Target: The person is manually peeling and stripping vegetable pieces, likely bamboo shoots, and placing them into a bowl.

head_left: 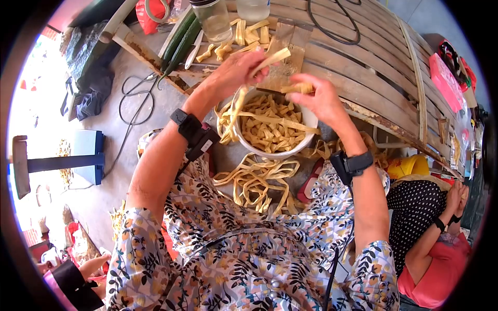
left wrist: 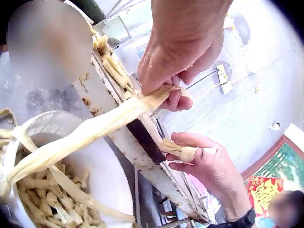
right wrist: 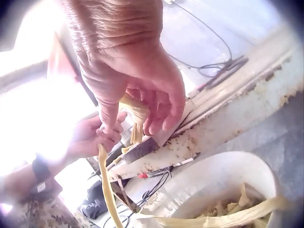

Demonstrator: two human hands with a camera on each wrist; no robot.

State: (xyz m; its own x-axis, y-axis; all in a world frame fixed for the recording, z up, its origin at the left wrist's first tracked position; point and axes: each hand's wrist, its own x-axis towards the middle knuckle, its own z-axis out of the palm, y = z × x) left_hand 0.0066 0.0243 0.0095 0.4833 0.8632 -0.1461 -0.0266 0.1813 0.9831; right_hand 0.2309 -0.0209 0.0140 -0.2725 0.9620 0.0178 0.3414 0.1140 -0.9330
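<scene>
My left hand (head_left: 244, 68) pinches one end of a long pale-yellow strip (left wrist: 80, 137), which hangs down over the rim of a white bucket (head_left: 308, 120). In the right wrist view the strip (right wrist: 107, 185) drops from the left fingers. My right hand (head_left: 320, 98) holds a short knotted yellow piece (left wrist: 183, 151) between thumb and fingers, a little to the right of the left hand and apart from it. Many similar knotted pieces (head_left: 272, 136) fill the bucket below both hands, with a strip lying across them.
A slatted wooden bench (head_left: 358, 78) stands beyond the bucket, bearing cucumbers (head_left: 181, 44), a jar (head_left: 213, 23), a white-handled knife (head_left: 194, 50) and knotted pieces (head_left: 251, 34). Loose strips (head_left: 259, 181) lie below the bucket. Another person (head_left: 436, 259) sits at the right.
</scene>
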